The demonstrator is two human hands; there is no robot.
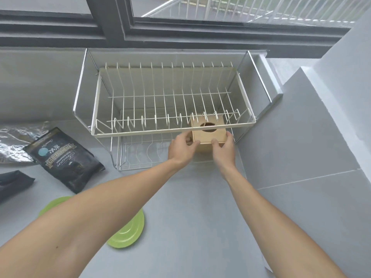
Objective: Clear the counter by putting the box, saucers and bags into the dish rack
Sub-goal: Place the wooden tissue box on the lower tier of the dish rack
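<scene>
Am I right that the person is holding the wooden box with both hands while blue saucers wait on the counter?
Not quite: the saucers are green, not blue, as the head view shows. The rest holds: the left hand and right hand both grip the wooden box.

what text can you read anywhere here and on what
Black bag: printed upside down to the camera; a line seems to read "BLUE MOUNTAIN", not certain. The banner, script line and round blue logo are too blurred to read.
Silver bag: no text legible.
Box, green saucers, rack: no text.
</scene>
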